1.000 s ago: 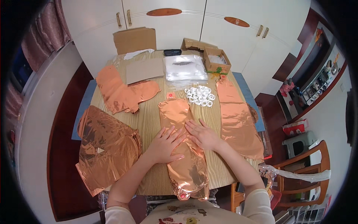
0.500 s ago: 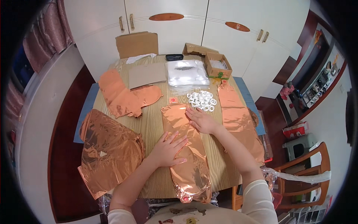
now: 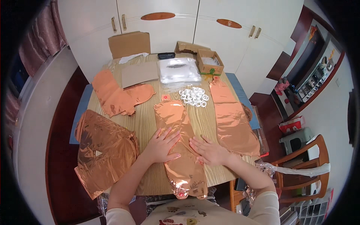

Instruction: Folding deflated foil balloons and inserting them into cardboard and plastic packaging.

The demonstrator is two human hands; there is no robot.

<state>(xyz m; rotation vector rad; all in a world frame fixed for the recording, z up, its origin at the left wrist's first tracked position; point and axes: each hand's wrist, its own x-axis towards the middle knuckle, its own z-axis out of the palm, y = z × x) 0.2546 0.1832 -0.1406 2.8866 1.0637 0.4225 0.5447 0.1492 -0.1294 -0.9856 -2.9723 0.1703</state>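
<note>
- Taking twelve as the cupboard side and six as my body, the pink-gold foil balloon (image 3: 183, 163) lies flat at the centre of the table (image 3: 146, 122), its lower end at the near edge by six; lengthwise like this, both its long sides are within easy reach.
- My left hand (image 3: 161, 147) is palm down across its nine o'clock edge, fingers moderately spread towards one, gripping nothing; I judge this steadies the slippery film.
- My right hand (image 3: 210, 150) meets the three o'clock edge, fingers slightly spread towards ten, also gripping nothing. The fingertips touch foil; whether the palm presses the wood I cannot tell. Flat contact probably spares the film new creases.
- Three more foil balloons are well apart from my hands, likely so nothing overlaps the middle one: a boot-like shape (image 3: 116, 95) at ten, a piece with a triangular hole (image 3: 108, 144) at eight, and a long one (image 3: 232, 120) at two.
- White rings (image 3: 194, 96) are heaped just past the balloon's top, near twelve, seemingly for quick picking.
- Behind them are stacked clear plastic bags (image 3: 179, 71), with a cardboard box (image 3: 205, 69) towards one; the far side perhaps suits supplies.
</note>
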